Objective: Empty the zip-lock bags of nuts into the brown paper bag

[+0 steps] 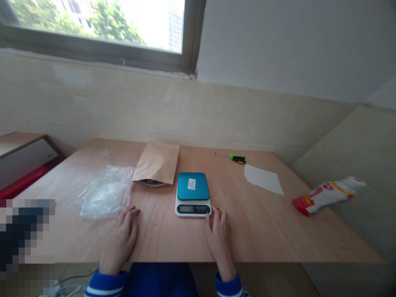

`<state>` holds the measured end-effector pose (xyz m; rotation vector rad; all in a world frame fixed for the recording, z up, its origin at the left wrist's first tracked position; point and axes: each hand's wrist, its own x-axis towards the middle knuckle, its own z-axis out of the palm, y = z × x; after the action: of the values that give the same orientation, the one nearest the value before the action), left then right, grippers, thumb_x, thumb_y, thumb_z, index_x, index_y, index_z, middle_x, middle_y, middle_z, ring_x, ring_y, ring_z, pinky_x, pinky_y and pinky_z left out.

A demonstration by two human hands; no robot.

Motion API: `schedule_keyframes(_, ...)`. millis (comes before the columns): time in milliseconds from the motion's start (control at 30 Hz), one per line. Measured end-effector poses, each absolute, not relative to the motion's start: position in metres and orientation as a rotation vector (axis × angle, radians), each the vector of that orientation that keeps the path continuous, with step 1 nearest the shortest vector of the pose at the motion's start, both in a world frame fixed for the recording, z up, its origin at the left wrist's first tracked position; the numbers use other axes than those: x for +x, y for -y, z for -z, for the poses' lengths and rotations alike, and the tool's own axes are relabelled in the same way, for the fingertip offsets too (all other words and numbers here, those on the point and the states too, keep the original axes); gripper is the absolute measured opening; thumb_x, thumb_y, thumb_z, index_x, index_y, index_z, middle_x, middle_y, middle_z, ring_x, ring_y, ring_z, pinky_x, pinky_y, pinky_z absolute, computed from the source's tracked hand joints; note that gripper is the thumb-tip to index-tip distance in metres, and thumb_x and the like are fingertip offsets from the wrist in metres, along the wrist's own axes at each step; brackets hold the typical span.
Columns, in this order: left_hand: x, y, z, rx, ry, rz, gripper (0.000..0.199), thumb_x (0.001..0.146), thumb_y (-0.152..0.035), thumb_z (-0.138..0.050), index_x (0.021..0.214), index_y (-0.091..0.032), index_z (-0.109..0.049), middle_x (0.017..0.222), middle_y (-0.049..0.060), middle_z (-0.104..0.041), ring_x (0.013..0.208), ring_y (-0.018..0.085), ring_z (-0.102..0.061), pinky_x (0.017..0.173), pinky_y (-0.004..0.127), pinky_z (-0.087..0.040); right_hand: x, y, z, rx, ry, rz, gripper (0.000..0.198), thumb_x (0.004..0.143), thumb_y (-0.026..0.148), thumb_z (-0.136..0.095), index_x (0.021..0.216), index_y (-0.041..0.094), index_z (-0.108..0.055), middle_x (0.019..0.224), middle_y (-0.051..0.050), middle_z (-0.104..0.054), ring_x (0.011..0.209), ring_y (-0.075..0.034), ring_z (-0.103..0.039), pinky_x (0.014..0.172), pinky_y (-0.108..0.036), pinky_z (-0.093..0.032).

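A kitchen scale point(192, 185) with a blue top plate, white body and small display lies flat in the middle of the table. My right hand point(218, 229) rests at its front right corner, thumb by the buttons and the other fingers beside the edge, not gripping it. My left hand point(122, 233) lies on the table with loosely curled fingers and nothing visible in them. It is against the near right edge of some clear plastic zip bags point(105, 192). Behind them, a brown paper pouch point(159, 161) lies with its dark opening towards me.
Two small screwdrivers point(237, 158) lie at the back, one green-handled, one black and yellow. A white sheet of paper point(262, 179) is right of the scale. A red and white bottle point(328, 196) appears at the right edge. Dark crumbs dot the table point(173, 243) before the scale.
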<state>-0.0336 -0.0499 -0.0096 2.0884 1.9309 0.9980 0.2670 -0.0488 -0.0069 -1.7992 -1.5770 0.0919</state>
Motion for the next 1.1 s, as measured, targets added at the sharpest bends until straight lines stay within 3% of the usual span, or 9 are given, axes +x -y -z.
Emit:
schedule_keyframes(333,-0.034,0.048,0.012,2.087,-1.93,-0.989,0.03,0.091,-0.033,-0.034,0.111,-0.02,-0.052,0.123,0.012,-0.054,0.121,0.028,-0.051,0.104,0.047,-0.04,0.267,0.049,0.005,-1.794,1.596,-0.069,0.03,0.093,0.033,-0.039,0.113,0.017,-0.055,0.109,-0.014,-0.055,0.102,-0.028,-0.053,0.087,-0.044,-0.044)
schedule_keyframes(700,-0.024,0.051,-0.016,2.014,-2.129,-1.169,0.032,0.089,-0.033,-0.035,0.107,-0.02,-0.058,0.116,0.012,-0.06,0.108,0.031,-0.057,0.092,0.051,-0.045,0.269,0.045,0.007,-1.761,1.579,-0.104,0.03,0.093,0.033,-0.038,0.11,0.017,-0.056,0.107,-0.014,-0.056,0.099,-0.028,-0.053,0.085,-0.044,-0.044)
schedule_keyframes(867,-0.013,0.015,-0.04,1.73,-1.949,-1.299,0.037,0.085,-0.038,-0.039,0.112,-0.017,-0.055,0.111,0.012,-0.058,0.081,0.022,-0.062,0.07,0.04,-0.054,0.268,0.044,0.006,-1.775,1.57,-0.094,0.028,0.093,0.032,-0.039,0.109,0.017,-0.057,0.105,-0.013,-0.057,0.098,-0.028,-0.054,0.084,-0.043,-0.045)
schedule_keyframes(1100,-0.022,-0.032,-0.019,1.762,-1.813,-1.197,0.046,0.077,-0.042,-0.046,0.114,-0.016,-0.056,0.116,0.014,-0.056,0.077,0.02,-0.064,0.073,0.041,-0.057,0.266,0.045,0.006,-1.755,1.549,-0.093,0.027,0.092,0.031,-0.041,0.109,0.018,-0.057,0.102,-0.012,-0.057,0.097,-0.028,-0.056,0.082,-0.043,-0.047)
